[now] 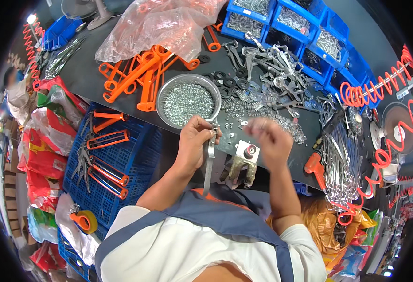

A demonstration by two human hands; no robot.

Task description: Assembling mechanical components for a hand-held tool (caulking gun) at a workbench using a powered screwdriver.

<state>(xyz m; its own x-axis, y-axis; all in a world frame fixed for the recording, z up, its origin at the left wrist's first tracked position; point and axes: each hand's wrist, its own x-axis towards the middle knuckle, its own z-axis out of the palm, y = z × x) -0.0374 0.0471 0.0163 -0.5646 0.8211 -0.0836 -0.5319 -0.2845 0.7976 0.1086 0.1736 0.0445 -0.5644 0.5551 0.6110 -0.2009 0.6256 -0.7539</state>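
left hand [193, 141] clamped on metal bar [209, 162] | right hand [272, 138] blurred, grip unclear | beside screw bowl [187, 99]

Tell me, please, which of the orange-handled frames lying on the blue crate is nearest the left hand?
The uppermost-right frame on the blue crate, the one lying level by the crate's right side, is nearest the left hand; the others lie further left or lower down.

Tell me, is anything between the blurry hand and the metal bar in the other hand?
Nothing visible. The right hand hovers just beside the metal bar held by the left hand, with only open air above the dark table edge between them.
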